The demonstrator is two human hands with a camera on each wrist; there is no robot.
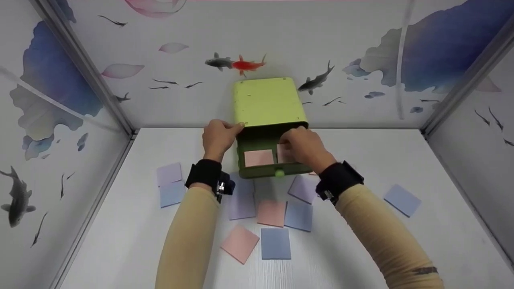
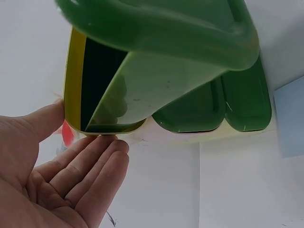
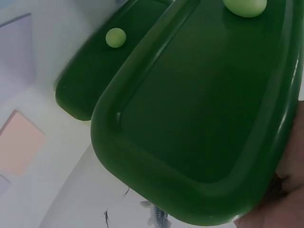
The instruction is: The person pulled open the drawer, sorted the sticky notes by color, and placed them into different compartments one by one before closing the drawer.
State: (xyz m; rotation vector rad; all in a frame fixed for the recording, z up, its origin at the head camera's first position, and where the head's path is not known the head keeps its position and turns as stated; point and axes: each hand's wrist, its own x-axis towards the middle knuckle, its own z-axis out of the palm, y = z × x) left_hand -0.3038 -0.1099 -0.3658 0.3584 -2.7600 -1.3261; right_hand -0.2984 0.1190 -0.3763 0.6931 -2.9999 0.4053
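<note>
A small drawer cabinet point(image 1: 270, 102) with a yellow-green top stands against the back wall. Its green top drawer point(image 1: 259, 172) is pulled out and has a round light-green knob point(image 1: 280, 173). My left hand point(image 1: 219, 138) is at the cabinet's front left corner, thumb on the top edge; the left wrist view shows its nearly straight fingers point(image 2: 97, 175) against the side. Inside the drawer lies a pink square point(image 1: 258, 158). Over the drawer's right part, my right hand point(image 1: 306, 146) pinches another pink square point(image 1: 284, 153) with bent fingers. The drawer wall hides those fingertips in the right wrist view.
On the white table point(image 1: 132, 224), pink point(image 1: 240, 244), blue point(image 1: 276, 243) and purple squares point(image 1: 303, 188) lie in front of the cabinet. One blue square point(image 1: 402, 200) is far right; a purple one point(image 1: 169, 174) is at left. Printed wall panels point(image 1: 160, 100) surround the table.
</note>
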